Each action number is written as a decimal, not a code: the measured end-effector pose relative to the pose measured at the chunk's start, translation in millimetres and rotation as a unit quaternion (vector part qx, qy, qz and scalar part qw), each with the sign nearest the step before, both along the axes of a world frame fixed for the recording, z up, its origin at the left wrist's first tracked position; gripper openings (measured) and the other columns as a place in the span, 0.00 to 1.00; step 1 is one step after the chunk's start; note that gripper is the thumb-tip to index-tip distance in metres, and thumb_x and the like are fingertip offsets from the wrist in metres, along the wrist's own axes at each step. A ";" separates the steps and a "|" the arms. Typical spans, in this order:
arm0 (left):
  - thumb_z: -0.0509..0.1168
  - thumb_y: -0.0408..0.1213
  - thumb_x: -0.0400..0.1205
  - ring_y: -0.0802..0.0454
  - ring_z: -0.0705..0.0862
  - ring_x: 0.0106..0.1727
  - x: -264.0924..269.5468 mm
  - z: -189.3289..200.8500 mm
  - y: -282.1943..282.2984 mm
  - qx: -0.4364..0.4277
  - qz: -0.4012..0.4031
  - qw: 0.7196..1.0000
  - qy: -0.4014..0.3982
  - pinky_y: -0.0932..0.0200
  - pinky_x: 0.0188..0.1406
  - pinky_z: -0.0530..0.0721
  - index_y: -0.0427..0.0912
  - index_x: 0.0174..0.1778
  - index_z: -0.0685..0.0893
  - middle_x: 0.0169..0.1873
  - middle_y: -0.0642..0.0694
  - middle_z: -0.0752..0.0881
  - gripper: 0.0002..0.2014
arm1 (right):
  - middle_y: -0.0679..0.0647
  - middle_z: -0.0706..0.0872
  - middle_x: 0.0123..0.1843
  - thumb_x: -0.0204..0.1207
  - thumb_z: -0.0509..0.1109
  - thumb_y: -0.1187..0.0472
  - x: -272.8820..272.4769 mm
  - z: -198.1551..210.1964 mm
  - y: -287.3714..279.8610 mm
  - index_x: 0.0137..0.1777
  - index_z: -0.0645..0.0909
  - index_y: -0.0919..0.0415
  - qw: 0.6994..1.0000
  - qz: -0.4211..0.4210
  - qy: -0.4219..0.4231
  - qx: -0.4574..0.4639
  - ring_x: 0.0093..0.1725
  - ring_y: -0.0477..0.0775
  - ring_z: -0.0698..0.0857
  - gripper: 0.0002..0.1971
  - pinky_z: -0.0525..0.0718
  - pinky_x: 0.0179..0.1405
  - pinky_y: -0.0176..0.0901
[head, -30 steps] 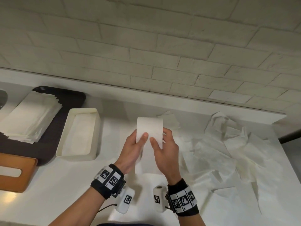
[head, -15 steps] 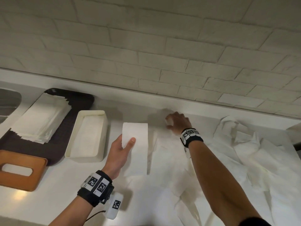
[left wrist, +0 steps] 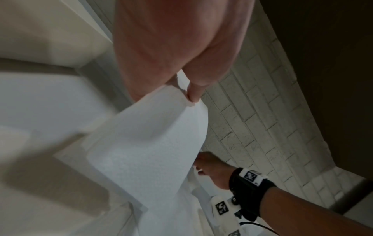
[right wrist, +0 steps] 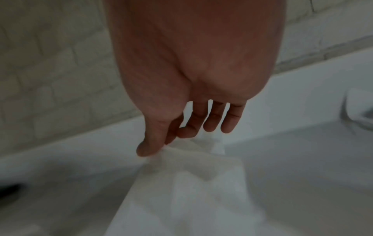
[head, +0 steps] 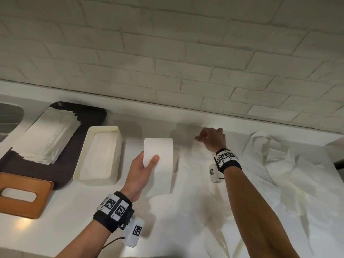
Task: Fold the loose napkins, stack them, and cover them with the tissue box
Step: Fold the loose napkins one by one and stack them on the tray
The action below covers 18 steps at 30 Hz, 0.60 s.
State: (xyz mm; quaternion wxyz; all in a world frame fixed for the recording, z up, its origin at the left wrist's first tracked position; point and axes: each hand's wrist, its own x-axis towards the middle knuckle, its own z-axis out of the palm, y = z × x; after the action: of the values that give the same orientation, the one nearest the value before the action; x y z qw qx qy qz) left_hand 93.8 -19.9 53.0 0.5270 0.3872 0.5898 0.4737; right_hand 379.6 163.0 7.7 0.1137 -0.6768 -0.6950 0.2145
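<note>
- Head view: left hand (head: 141, 172) pinches a folded napkin (head: 160, 164) mid-bench.
- Right hand (head: 212, 138) pinches a loose napkin (right wrist: 193, 161) near the bench's back edge.

Folded napkin (head: 160, 164): a white, narrow rectangle, doubled over at its top, upright at frame centre. Stack of folded napkins (head: 44, 138): cream, edges fanned, lying on a dark tray at centre left. Loose napkins (head: 290, 175): white, crumpled and overlapping, spread over the bench at right. Tissue box (head: 98, 155): cream, rectangular, open side up, between stack and folded napkin. Its brown lid (head: 24, 196), with an oval slot, lies lower left.
</note>
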 end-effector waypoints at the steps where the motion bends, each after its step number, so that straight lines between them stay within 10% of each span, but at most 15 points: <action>1: 0.68 0.45 0.92 0.51 0.91 0.67 1.1 0.1 2.2 -0.003 0.003 1.000 -0.006 0.37 0.77 0.85 0.50 0.69 0.87 0.63 0.52 0.94 0.11 | 0.47 0.91 0.52 0.84 0.74 0.35 -1.4 16.0 -1.7 0.51 0.84 0.49 0.999 -0.006 0.041 0.029 0.62 0.61 0.82 0.17 0.79 0.60 0.56; 6: 0.65 0.43 0.95 0.48 0.89 0.71 9.7 1.2 10.8 -0.008 0.007 0.999 -0.037 0.35 0.80 0.81 0.52 0.71 0.85 0.65 0.52 0.93 0.11 | 0.55 0.82 0.42 0.93 0.69 0.54 -20.8 119.8 -51.8 0.50 0.72 0.67 0.914 -0.064 0.362 0.172 0.39 0.44 0.78 0.17 0.75 0.38 0.38; 10: 0.63 0.42 0.95 0.53 0.89 0.71 17.3 7.7 16.0 0.001 0.001 0.999 -0.037 0.42 0.80 0.81 0.53 0.73 0.84 0.65 0.55 0.93 0.12 | 0.55 0.74 0.41 0.92 0.67 0.65 -29.3 148.1 -104.8 0.44 0.68 0.57 0.810 -0.051 0.558 0.174 0.43 0.52 0.74 0.15 0.72 0.42 0.43; 14: 0.63 0.41 0.95 0.49 0.90 0.69 21.6 5.9 11.8 -0.019 0.000 0.999 -0.043 0.38 0.79 0.82 0.52 0.70 0.84 0.63 0.52 0.93 0.10 | 0.61 0.83 0.54 0.88 0.73 0.67 -45.3 108.9 -145.2 0.54 0.75 0.53 0.815 -0.105 0.563 0.089 0.47 0.59 0.83 0.10 0.79 0.47 0.48; 18: 0.60 0.38 0.96 0.50 0.91 0.67 23.1 0.6 -2.2 -0.048 -0.001 0.997 -0.066 0.41 0.77 0.84 0.47 0.71 0.84 0.63 0.50 0.94 0.11 | 0.39 0.89 0.72 0.86 0.71 0.74 -70.7 78.3 -192.3 0.80 0.75 0.44 0.871 -0.074 0.484 0.022 0.65 0.45 0.91 0.30 0.90 0.60 0.45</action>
State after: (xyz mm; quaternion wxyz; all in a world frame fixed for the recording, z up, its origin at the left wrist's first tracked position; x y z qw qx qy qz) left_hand 116.9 -22.1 53.6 0.5835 0.3299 0.5750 0.4691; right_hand 308.9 -29.3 86.0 0.4664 -0.5347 -0.5054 0.4910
